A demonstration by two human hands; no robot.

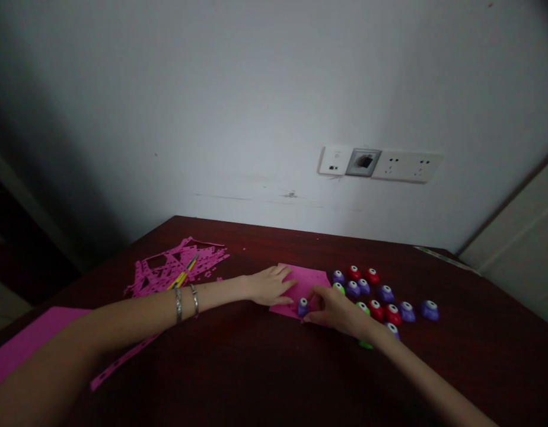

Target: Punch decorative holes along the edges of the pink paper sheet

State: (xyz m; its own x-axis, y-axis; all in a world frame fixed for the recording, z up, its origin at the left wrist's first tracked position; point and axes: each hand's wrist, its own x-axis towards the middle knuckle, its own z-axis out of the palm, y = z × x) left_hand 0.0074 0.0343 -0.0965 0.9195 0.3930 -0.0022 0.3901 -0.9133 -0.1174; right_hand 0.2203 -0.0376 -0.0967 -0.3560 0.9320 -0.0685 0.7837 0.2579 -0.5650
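A small pink sheet of paper (pixel 307 276) lies on the dark reddish-brown table. My left hand (pixel 271 286) rests on its left part, palm down with fingers spread, holding the paper against the tabletop. At the near edge of the sheet stands a small purple craft punch (pixel 303 307) with a white, dark-centred top. My right hand (pixel 334 308) has thumb and fingers curled around the punch's right side. To the right of that hand sit several more punches in red (pixel 392 313), purple (pixel 407 311) and green (pixel 338 287); the forearm partly covers some of them.
Punched pink paper scraps (pixel 145 276) pile up at the left, with a yellow pointed tool (pixel 181 279) on them. A larger pink sheet (pixel 38 338) lies nearer, partly under my left arm. A punched strip (pixel 123 362) is below the arm. Behind the table, the wall holds sockets (pixel 407 167).
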